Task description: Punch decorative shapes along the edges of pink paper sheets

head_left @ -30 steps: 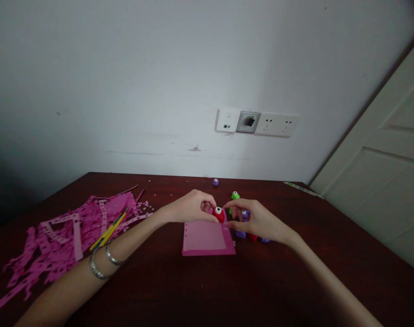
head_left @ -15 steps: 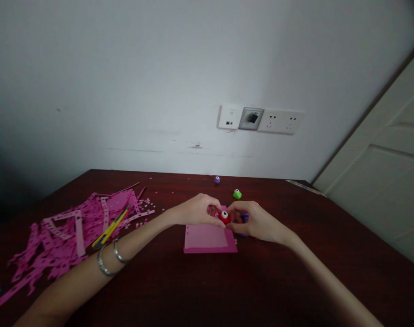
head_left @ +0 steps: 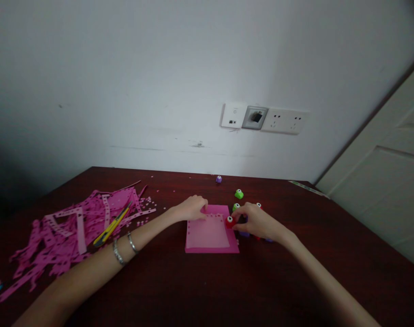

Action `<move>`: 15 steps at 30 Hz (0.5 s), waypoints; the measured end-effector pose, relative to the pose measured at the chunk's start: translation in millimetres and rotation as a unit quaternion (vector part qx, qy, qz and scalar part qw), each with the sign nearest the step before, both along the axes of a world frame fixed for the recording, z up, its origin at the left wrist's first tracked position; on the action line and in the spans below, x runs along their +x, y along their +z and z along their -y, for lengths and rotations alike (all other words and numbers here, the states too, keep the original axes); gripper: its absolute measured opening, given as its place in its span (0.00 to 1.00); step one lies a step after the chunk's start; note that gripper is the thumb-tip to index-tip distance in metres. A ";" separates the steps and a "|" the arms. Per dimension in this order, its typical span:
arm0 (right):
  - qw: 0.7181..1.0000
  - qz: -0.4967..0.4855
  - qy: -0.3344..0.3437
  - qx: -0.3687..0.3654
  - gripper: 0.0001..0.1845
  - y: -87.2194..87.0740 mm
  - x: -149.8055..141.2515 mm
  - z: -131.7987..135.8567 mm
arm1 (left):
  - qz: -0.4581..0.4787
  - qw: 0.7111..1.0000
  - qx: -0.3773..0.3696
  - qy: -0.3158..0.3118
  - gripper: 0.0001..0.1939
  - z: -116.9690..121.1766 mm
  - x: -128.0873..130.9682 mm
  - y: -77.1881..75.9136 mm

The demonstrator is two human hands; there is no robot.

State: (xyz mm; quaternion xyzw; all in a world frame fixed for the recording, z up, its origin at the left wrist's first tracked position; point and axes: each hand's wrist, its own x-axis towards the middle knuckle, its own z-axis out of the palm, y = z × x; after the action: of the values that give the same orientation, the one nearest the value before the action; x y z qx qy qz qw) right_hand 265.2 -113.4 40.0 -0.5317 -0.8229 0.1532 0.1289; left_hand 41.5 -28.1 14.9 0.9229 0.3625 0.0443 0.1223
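Note:
A small red craft punch (head_left: 230, 222) with a white top is pinched between the fingertips of my right hand (head_left: 256, 222), at the right edge of a light pink sheet (head_left: 207, 234). That sheet lies on a darker pink sheet (head_left: 212, 250), and small punched shapes run along its left and top edges. My left hand (head_left: 190, 209) rests on the upper left of the sheets, fingers extended and holding nothing. Under and behind my right hand are more punches, partly hidden, among them a green punch (head_left: 236, 207).
A heap of pink paper strips (head_left: 79, 227) with punched holes covers the left of the table, with a yellow utility knife (head_left: 112, 225) on it. Farther back stand a green punch (head_left: 239, 194) and a purple punch (head_left: 219, 180). A patterned strip (head_left: 308, 188) lies at the back right.
My left hand has let go of the red punch and drawn back to the left onto the sheets. My right hand has shifted the punch slightly right and nearer to me.

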 end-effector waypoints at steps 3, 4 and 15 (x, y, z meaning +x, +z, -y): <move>1.000 -0.012 -0.002 -0.020 0.10 0.1 0.8 -1.6 | 0.023 0.999 -0.048 -0.004 0.10 -4.4 -1.8 -4.0; 1.000 -0.015 -0.003 -0.024 0.10 0.4 1.1 -2.1 | 0.031 0.997 -0.066 -0.007 0.08 -6.1 -2.2 -5.8; 0.998 -0.039 0.015 -0.041 0.09 -2.0 3.1 -3.5 | 0.085 0.988 -0.130 0.012 0.06 -12.8 -1.5 -15.4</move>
State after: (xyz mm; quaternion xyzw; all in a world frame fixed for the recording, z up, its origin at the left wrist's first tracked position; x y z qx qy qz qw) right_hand 268.4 -109.8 38.0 -0.5178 -0.8183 0.2089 0.1368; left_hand 40.0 -15.3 -0.5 0.8877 0.3641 0.0768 0.2712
